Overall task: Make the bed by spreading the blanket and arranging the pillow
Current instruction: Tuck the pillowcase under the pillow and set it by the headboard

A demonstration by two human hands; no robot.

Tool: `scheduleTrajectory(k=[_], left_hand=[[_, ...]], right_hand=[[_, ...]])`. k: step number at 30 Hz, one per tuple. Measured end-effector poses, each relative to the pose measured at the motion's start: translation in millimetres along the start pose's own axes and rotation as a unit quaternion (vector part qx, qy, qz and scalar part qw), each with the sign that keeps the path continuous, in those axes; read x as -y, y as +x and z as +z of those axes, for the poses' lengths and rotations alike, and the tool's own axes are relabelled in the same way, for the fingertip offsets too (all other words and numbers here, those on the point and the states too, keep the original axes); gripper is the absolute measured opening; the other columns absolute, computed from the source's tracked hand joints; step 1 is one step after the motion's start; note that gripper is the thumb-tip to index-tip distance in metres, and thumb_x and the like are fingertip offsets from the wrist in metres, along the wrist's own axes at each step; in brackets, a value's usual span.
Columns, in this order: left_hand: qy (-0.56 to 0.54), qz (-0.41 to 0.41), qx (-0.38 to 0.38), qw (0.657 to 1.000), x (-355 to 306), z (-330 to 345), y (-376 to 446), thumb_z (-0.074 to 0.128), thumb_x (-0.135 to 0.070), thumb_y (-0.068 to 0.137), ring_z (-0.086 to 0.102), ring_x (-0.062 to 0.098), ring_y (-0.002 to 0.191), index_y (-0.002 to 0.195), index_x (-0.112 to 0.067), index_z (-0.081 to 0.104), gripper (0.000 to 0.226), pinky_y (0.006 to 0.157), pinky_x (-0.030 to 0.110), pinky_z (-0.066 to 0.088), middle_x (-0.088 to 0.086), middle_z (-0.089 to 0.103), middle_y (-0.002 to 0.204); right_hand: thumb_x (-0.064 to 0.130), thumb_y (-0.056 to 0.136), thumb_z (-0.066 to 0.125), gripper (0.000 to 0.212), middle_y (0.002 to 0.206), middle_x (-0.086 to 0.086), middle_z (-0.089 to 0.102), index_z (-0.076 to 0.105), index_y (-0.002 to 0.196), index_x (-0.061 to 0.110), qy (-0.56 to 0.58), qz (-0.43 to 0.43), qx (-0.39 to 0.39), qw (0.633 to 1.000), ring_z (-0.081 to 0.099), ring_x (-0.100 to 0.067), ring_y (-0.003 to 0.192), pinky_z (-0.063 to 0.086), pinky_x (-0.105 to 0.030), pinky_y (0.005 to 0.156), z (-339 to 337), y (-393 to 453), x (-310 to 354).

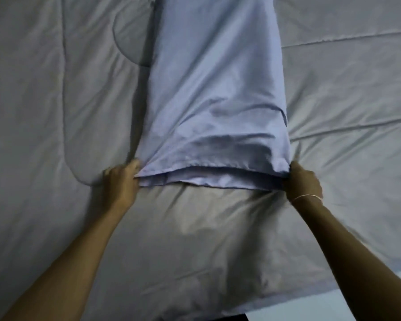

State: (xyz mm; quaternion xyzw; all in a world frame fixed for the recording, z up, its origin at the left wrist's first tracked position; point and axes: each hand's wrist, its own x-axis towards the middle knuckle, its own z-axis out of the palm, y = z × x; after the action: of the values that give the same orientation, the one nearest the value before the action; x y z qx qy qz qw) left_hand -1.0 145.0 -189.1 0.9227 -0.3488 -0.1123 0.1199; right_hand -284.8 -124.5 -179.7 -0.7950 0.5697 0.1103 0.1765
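Step in hand: arranging the pillow point(218, 89); by the look of things the blanket is already spread, so this reads as the later part of the task.
Pillow: a long pale-blue pillow lying lengthwise away from the person, resting on top of the blanket point(347, 100); its far end runs out of view at the top.
Pillow's near end: the open hem of the case, two layers showing, pulled into a fairly straight line between the two hands.
Left hand point(122, 181): at the pillow's near left corner, grip closed on the cloth of the case, fingers curled under the edge.
Right hand point(303, 181): at the pillow's near right corner, grip likewise closed on the case; a thin band point(307, 196) circles the wrist just behind it.
Blanket: grey, lying flat to both sides of the pillow, with creases fanning out from the pillow's near end toward the person.
Rounded quilted edge point(130, 42): left of the pillow, partly tucked under it; whether it is a blanket corner or a second pillow cannot be told.
Next move calls for: an even pull or lift from both corners together, so that the case draws smooth and the pillow stays square; then a release once it sits true.
Risk, as judged: an uneven pull would skew the pillow and drag fresh creases into the blanket beneath it.
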Motion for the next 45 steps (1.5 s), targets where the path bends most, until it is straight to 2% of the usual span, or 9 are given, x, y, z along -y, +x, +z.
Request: scheduleTrajectory(k=[5, 11, 16, 22, 26, 29, 33, 36, 45], left_hand=[[-0.040, 0.024, 0.057, 0.997, 47, -23, -45, 0.056, 0.021, 0.060, 0.055, 0.032, 0.064, 0.071, -0.017, 0.040, 0.043, 0.062, 0.034, 0.036, 0.002, 0.049, 0.066], [-0.339, -0.207, 0.094, 0.913, 32, -9, -6, 0.051, -0.012, 0.094, 0.052, 0.019, 0.094, 0.119, -0.007, 0.049, 0.025, 0.071, 0.022, 0.037, 0.014, 0.058, 0.116], [-0.169, -0.176, 0.110, 0.964, 6, 17, 26, 0.048, -0.022, 0.097, 0.058, 0.042, 0.104, 0.105, 0.007, 0.059, 0.032, 0.081, 0.039, 0.042, 0.030, 0.062, 0.112], [-0.101, -0.095, 0.153, 0.979, 36, 3, -32, 0.048, -0.019, 0.098, 0.061, 0.042, 0.085, 0.076, -0.002, 0.056, 0.029, 0.069, 0.038, 0.039, 0.031, 0.064, 0.092], [-0.091, -0.103, 0.328, 0.934, 49, 1, -91, 0.061, -0.021, 0.091, 0.063, 0.033, 0.081, 0.064, -0.016, 0.047, 0.031, 0.064, 0.031, 0.037, 0.022, 0.064, 0.079], [-0.110, -0.119, 0.358, 0.920, 45, -27, -92, 0.073, -0.027, 0.076, 0.063, 0.029, 0.097, 0.111, -0.002, 0.059, 0.045, 0.081, 0.032, 0.047, 0.016, 0.065, 0.106], [-0.095, -0.044, 0.006, 0.994, -23, -42, -26, 0.038, -0.024, 0.089, 0.049, 0.041, 0.122, 0.137, 0.000, 0.044, 0.054, 0.105, 0.047, 0.038, 0.027, 0.047, 0.138], [-0.058, 0.050, -0.039, 0.996, -102, -18, 25, 0.026, -0.030, 0.091, 0.031, 0.034, 0.139, 0.144, -0.007, 0.035, 0.059, 0.114, 0.055, 0.017, 0.019, 0.034, 0.150], [0.085, 0.076, -0.006, 0.993, -106, 44, 29, 0.016, -0.051, 0.097, 0.008, 0.027, 0.147, 0.152, -0.020, 0.011, 0.064, 0.117, 0.052, 0.002, 0.007, 0.008, 0.160]], right_hand=[[0.000, 0.081, 0.055, 0.049, 0.099, -0.029, 0.066, 0.053, 0.129, 0.011, -0.013, -0.079, 0.012, 0.997, 0.061, -0.046, 0.084, 0.047, -0.042, 0.069, -4, -40, -62], [0.023, 0.080, 0.059, 0.073, 0.114, -0.001, 0.056, 0.029, 0.146, 0.026, 0.414, 0.019, 0.163, 0.895, 0.056, -0.018, 0.091, 0.045, -0.029, 0.071, -22, -30, -35], [0.035, 0.092, 0.046, 0.036, 0.110, -0.024, 0.066, 0.061, 0.107, 0.006, -0.026, -0.031, 0.064, 0.997, 0.060, -0.043, 0.097, 0.038, -0.034, 0.073, 14, 1, -7], [0.018, 0.085, 0.063, 0.022, 0.099, -0.027, 0.068, 0.067, 0.104, 0.007, -0.082, -0.079, 0.052, 0.992, 0.062, -0.046, 0.090, 0.042, -0.038, 0.068, 7, -47, -75], [0.049, 0.080, 0.064, 0.049, 0.113, -0.011, 0.069, 0.063, 0.117, 0.017, -0.158, -0.027, 0.285, 0.945, 0.063, -0.028, 0.103, 0.042, -0.027, 0.074, 11, -79, -106], [0.098, 0.048, 0.033, 0.118, 0.133, -0.003, 0.058, 0.046, 0.137, 0.022, -0.179, -0.044, 0.371, 0.910, 0.055, -0.017, 0.120, 0.040, -0.022, 0.092, -1, -71, -129], [0.022, 0.085, 0.061, 0.073, 0.151, -0.018, 0.033, 0.027, 0.147, 0.006, -0.082, -0.096, 0.107, 0.986, 0.037, -0.033, 0.136, 0.027, -0.039, 0.112, -46, -40, -54], [0.015, 0.085, 0.045, 0.054, 0.138, -0.025, 0.048, 0.045, 0.137, 0.000, 0.117, -0.190, -0.215, 0.951, 0.048, -0.041, 0.125, 0.034, -0.045, 0.105, -40, -24, 52], [0.060, 0.095, 0.022, 0.062, 0.160, 0.000, 0.014, 0.014, 0.151, 0.034, -0.112, -0.230, -0.117, 0.960, 0.008, -0.022, 0.148, 0.001, -0.054, 0.117, 8, 18, 75]])
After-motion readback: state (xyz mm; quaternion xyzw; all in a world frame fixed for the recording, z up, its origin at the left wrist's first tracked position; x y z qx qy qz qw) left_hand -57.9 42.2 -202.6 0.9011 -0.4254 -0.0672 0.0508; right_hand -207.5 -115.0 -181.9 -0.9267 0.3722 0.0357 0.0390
